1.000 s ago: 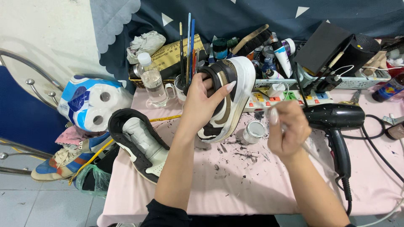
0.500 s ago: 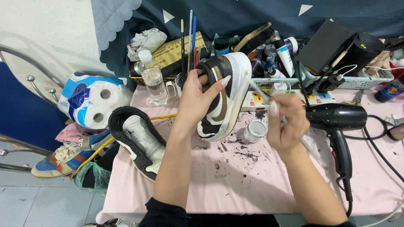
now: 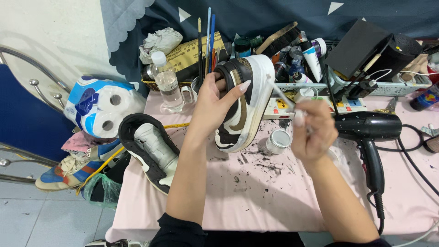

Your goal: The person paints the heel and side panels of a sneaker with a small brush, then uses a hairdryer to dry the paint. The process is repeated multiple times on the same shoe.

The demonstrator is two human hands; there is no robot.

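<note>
The left hand (image 3: 215, 103) is gripping a black, brown and white leather sneaker (image 3: 244, 103), fingers tucked into the shoe's opening and thumb pressing across the outer side, so the hand is clamped firmly on it. The sneaker is standing tilted on its toe above the pink, paint-flecked cloth-covered table (image 3: 256, 201), its long axis running from the heel at top, far from the person, down to the toe nearest them, with the thick white sole edge facing the right hand (image 3: 313, 132). That hand is sitting just beside the sole on its right and is pinching a thin pale-handled brush (image 3: 281, 97), fingers closed together around the shaft; the brush is slanting up and to the left, and its tip is appearing to touch the upper part of the white sole, though the contact is too small to be sure of. Just below the brush, between the two hands, a small open round tin of white paint (image 3: 277, 141) is resting on the cloth. The matching black and white sneaker (image 3: 151, 151) is lying on its side at the table's left edge, well apart from both hands, and a black hair dryer (image 3: 368, 132) is lying just to the right of the right hand.
</note>
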